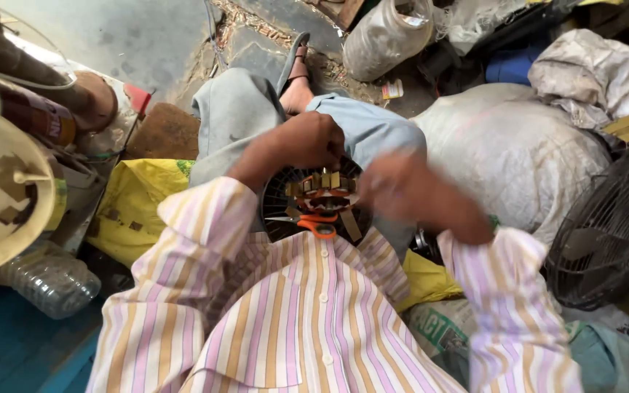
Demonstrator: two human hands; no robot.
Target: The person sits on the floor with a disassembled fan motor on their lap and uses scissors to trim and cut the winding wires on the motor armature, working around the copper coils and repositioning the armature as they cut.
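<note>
A fan motor stator (323, 186) with copper-coloured windings rests in a black fan guard (279, 206) on my lap. My left hand (313, 140) is closed over the stator's far left edge, gripping it. My right hand (393, 185) is blurred with motion at the stator's right side; whether it holds anything is unclear. Orange-handled scissors (317, 223) lie in the guard just below the stator, near my striped shirt.
A yellow bag (136, 204) lies at my left, a clear plastic bottle (49, 280) below it. A large grey sack (511, 153) sits to the right, with a black fan grille (602, 233) beside it. A plastic jar (387, 33) stands on the floor ahead.
</note>
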